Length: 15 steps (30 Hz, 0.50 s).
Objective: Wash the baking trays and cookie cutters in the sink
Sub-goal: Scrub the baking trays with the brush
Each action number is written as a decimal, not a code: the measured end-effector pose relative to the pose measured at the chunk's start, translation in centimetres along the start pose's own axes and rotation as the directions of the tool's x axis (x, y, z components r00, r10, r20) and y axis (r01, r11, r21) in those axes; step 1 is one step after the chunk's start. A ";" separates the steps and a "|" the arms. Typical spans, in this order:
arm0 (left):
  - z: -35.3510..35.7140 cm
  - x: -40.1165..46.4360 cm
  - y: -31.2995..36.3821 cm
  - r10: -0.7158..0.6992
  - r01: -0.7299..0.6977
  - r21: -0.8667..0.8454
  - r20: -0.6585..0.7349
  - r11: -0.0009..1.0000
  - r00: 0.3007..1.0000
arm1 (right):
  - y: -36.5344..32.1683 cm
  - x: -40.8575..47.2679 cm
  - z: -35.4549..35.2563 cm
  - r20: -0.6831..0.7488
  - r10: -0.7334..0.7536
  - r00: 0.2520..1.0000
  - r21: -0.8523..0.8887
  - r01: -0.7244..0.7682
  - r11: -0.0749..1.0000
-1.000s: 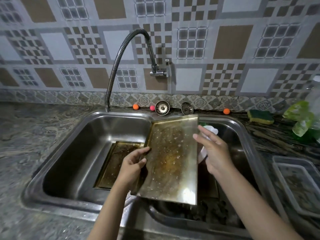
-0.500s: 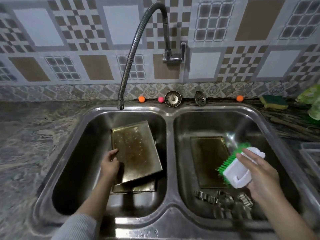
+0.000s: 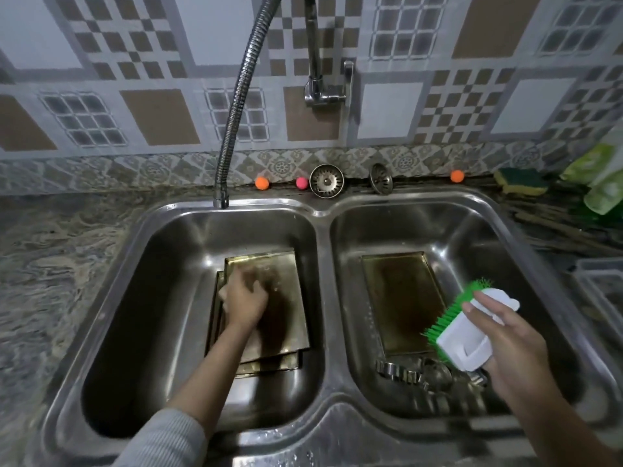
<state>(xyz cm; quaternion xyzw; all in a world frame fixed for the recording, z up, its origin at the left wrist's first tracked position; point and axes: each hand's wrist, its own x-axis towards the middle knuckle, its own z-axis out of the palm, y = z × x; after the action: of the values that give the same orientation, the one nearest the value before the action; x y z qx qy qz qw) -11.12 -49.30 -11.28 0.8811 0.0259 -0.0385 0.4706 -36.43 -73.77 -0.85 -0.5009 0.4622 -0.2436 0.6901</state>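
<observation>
The shiny steel double sink [image 3: 322, 210] fills the middle of the frame; in its left bowl two flat brown metal baking trays [image 3: 283, 298] lie stacked, the top one a bit crooked on the one below; the left hand [image 3: 244, 299] rests on the top tray, near its upper left part; it is blurry, so I cannot tell if the fingers are flat or bent. In the right bowl another flat brown metal tray [image 3: 401, 298] lies on the bottom; just below it in the frame sits a heap of small silver metal cookie cutters [image 3: 414, 369]. At the right of the frame the right hand [image 3: 505, 345] is wrapped round a white plastic scrubbing brush with green bristles [image 3: 462, 328], held up over the right bowl.

The trays look stiff and thin, wet and greasy, so I think they will be slippery; it is best to hold one by its raised rim at the side, with the thumb hooked over the edge. The cutters look light and hard, and the thin edges may be sharp; pick each one up by its sides.
</observation>
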 end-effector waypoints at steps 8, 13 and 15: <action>13.6 -7.7 11.0 0.195 -0.116 -0.246 0.325 0.962 0.926 | -0.8 3.1 -1.0 0.060 -0.116 0.991 -0.130 0.123 0.984; 19.3 -8.8 8.3 -0.076 -0.062 0.218 0.574 0.974 0.815 | -1.9 5.4 -4.1 0.066 -0.204 0.977 -0.245 0.214 0.946; 20.7 -9.2 7.5 -0.102 -0.064 0.265 0.565 0.962 0.819 | -3.0 6.4 -6.3 0.055 -0.245 0.968 -0.264 0.251 0.931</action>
<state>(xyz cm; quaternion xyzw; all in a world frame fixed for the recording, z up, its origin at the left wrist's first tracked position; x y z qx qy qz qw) -20.58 -70.73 -15.67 0.8842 -0.1137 -0.3099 0.3304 -38.66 -82.94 -1.11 -0.6466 0.4166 -0.2584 0.5844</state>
